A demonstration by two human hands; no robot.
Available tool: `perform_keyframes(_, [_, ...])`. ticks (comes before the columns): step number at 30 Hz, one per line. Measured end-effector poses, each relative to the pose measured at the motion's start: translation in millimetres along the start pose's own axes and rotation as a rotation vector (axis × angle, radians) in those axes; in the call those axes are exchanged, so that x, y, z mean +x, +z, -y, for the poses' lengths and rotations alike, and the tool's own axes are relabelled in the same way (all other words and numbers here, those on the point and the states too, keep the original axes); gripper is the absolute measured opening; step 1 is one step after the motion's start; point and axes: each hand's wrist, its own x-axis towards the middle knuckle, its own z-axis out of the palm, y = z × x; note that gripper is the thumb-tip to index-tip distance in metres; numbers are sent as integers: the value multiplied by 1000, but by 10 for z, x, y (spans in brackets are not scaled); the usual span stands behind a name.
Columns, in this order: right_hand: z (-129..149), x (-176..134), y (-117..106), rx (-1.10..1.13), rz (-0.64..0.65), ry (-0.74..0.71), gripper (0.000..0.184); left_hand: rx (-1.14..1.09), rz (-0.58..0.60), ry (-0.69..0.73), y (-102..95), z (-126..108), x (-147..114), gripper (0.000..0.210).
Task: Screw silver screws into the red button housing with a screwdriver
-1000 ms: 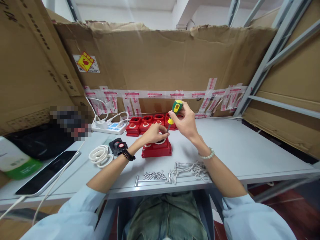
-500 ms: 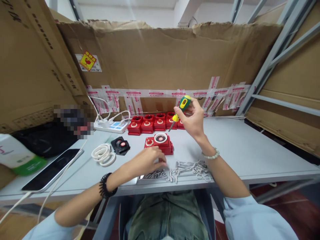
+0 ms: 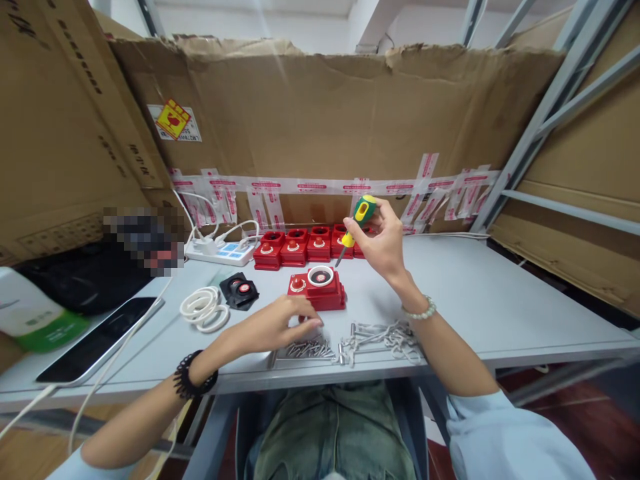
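Note:
A screwdriver [image 3: 364, 211] with a green and yellow handle is gripped in my right hand [image 3: 383, 237], its shaft slanting down to the left. Its tip hangs just above and right of a red box [image 3: 330, 298] that has a red knob and a white ring [image 3: 321, 275] around a dark round face. My left hand [image 3: 280, 323] hovers in front of this box, fingers apart, with nothing visible in them. Under and beside its fingertips lie loose screws [image 3: 313, 349] in a shallow tray. Metal rods with white cords [image 3: 385, 339] lie to the right of the screws.
Several similar red boxes [image 3: 293, 248] stand in a row at the back. White rings [image 3: 204, 308] and black square plates [image 3: 240, 291] lie left. A power strip [image 3: 220, 251], a phone [image 3: 97, 341] and its cable are farther left. Cardboard [image 3: 320, 113] walls the back.
My left hand has shifted left and its fingers have drawn away from the red box's front. My right hand, with the screwdriver, has moved slightly left and down.

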Motion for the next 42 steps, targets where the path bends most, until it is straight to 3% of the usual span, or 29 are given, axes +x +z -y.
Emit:
perform_keyframes(3, [4, -17, 26, -1, -33, -24, 35, 68, -232, -34, -142, 157, -17, 25])
perform_keyframes(5, [13, -38, 54, 6, -42, -30, 35, 135, -302, -108, -189, 332, -18, 41])
perform_keyframes(8, [41, -88, 106, 39, -3, -15, 36, 132, -166, -212, -156, 595, 19, 76])
perform_keyframes(11, [76, -156, 160, 51, 66, 9, 38, 86, -148, -244, -33, 728, 130, 80])
perform_keyframes(14, [104, -225, 203, 47, 145, 6, 39, 45, -227, -226, 111, 709, 305, 80])
perform_keyframes(21, [123, -304, 226, 8, 317, 7, 36, -64, -258, -134, 303, 569, 548, 63])
perform_keyframes(42, [174, -329, 232, -39, 314, -3, 40, -109, -267, -113, 315, 594, 516, 58])
